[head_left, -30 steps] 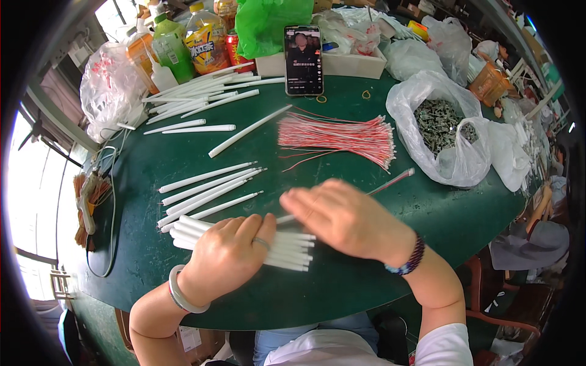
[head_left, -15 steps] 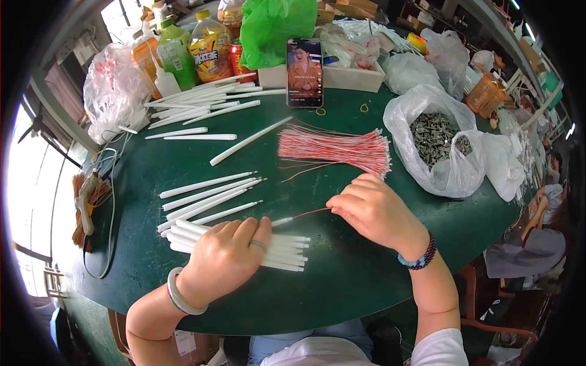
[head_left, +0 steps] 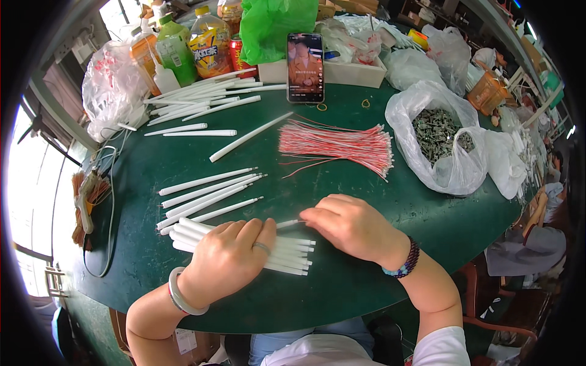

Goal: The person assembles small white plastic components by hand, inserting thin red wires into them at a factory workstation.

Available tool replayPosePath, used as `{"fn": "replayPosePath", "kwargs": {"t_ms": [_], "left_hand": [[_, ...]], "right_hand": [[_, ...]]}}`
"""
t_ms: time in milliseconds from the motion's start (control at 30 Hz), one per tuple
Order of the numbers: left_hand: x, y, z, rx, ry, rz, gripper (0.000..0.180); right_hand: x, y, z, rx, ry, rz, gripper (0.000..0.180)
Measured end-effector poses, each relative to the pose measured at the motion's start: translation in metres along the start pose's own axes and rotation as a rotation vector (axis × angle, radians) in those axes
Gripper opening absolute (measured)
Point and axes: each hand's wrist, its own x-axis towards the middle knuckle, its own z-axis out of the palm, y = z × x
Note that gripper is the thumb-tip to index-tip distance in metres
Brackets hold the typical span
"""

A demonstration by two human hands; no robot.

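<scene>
My left hand [head_left: 231, 259] is closed round a slim white tapered tube [head_left: 288, 224], whose narrow end pokes out past the fingers. Under that palm lies a stack of similar white tubes [head_left: 293, 257], partly covered by the hand. At the tube's tip my right hand [head_left: 354, 229] pinches a thin red wire [head_left: 303, 221], of which only a short bit shows. Beyond the left hand, several white tubes with small tips [head_left: 210, 181] lie side by side. A bundle of red and white wires [head_left: 332, 145] rests farther back.
A clear plastic bag of small dark parts [head_left: 436, 137] stands at right. A phone [head_left: 305, 68] leans upright at the back, before a white box [head_left: 354, 74]. More white tubes [head_left: 201, 100] and bottles [head_left: 210, 46] are at back left. A grey cable [head_left: 112, 226] hangs over the left edge.
My right hand has moved left and nearer to me, up to the tube's tip. The stretch of red wire between them has shortened. My left hand stays almost in place.
</scene>
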Motion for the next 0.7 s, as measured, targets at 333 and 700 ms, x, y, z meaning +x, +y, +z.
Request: {"fn": "replayPosePath", "kwargs": {"t_ms": [333, 700], "left_hand": [[0.001, 0.001, -0.003, -0.008, 0.057, 0.015, 0.048], [0.0, 0.006, -0.004, 0.054, 0.004, 0.015, 0.045]], "right_hand": [[0.0, 0.0, -0.004, 0.279, 0.091, 0.138, 0.012], [-0.004, -0.017, 0.002, -0.302, 0.078, -0.075, 0.013]]}}
